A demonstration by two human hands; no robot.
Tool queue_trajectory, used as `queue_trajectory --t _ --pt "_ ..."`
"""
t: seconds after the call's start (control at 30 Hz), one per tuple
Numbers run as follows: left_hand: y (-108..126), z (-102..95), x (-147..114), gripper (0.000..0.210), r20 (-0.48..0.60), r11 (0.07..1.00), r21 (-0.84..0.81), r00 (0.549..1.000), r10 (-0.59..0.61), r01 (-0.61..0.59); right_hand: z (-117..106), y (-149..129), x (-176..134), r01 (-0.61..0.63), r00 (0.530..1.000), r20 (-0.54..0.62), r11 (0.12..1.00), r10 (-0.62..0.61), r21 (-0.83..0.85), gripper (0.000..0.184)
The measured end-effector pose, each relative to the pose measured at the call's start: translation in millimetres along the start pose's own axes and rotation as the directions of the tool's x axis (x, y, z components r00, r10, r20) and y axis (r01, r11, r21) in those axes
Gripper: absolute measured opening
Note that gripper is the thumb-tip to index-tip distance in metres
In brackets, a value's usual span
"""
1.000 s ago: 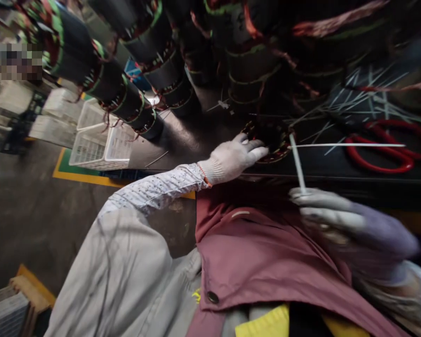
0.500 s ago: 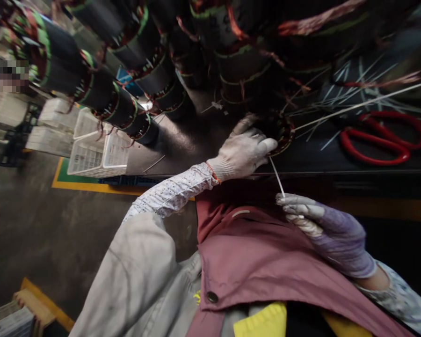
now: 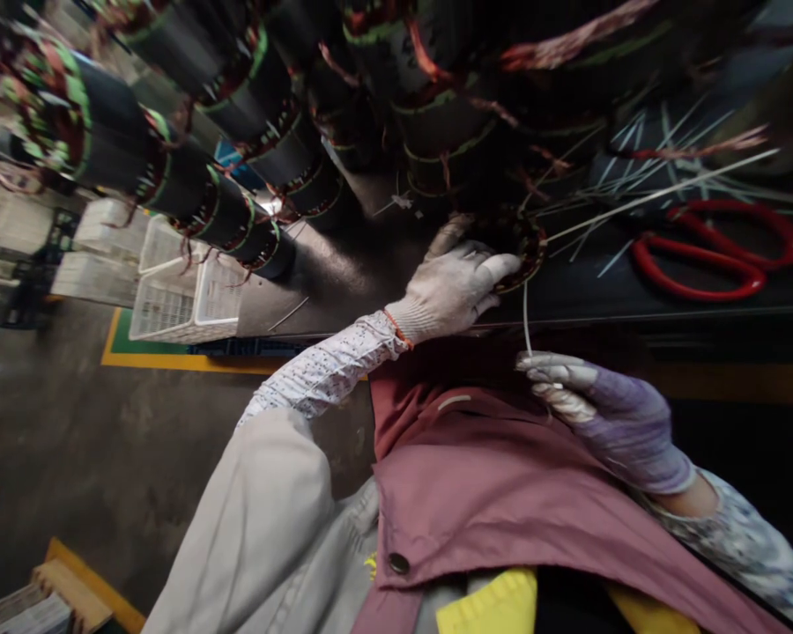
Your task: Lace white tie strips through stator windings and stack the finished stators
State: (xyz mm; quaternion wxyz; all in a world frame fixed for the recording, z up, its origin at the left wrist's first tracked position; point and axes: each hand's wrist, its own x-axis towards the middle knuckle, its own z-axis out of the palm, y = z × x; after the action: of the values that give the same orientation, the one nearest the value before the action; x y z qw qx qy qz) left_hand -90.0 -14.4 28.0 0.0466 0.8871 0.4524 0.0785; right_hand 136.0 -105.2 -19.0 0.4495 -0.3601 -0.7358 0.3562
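Head view shows a wound ring [image 3: 536,255] lying near the front edge of the tabletop [image 3: 334,255], partly covered by the gloved left hand [image 3: 459,282]. This hand is bent over the left and near side of the ring; whether its fingers grip or only press, I cannot tell. The right hand [image 3: 608,414], in a purple and white glove, pinches a white cord [image 3: 526,313] with its fingertips, and the cord goes up to the near rim of the ring. From the right side of the ring a long strand [image 3: 661,199] points away; if it belongs to the same cord is not visible. By my judgement, the work is somewhere in the middle: the cord is already at the rim, but its two sides are not yet brought together. For moving, the right hand has room in front of the edge, above the apron [image 3: 489,475]. Behind the ring, dark cylinders [image 3: 112,114] stand close and limit the reach. To the right lie red-handled scissors [image 3: 700,291]; on the left, the tabletop stretches toward white baskets [image 3: 185,330].
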Motion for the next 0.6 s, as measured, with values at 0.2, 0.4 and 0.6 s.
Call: queue_trajectory --t 0.2,0.4,0.6 --pt "-0.6 0.3 0.0 0.046 -0.005 1.0 -0.004 1.0 0.007 -0.007 -6.0 -3.3 -5.3 0.025 0.999 0.046 0.999 -0.026 0.032 0.026" --pt "-0.9 0.2 0.4 0.046 0.012 1.0 0.012 1.0 -0.009 0.009 -1.5 4.3 -5.4 0.019 1.0 0.022 0.999 -0.02 0.049 0.029" --pt "-0.4 0.0 0.2 0.045 0.019 1.0 0.016 1.0 -0.015 0.014 -0.4 1.8 -0.8 -0.063 0.998 -0.012 0.998 0.063 0.02 0.02"
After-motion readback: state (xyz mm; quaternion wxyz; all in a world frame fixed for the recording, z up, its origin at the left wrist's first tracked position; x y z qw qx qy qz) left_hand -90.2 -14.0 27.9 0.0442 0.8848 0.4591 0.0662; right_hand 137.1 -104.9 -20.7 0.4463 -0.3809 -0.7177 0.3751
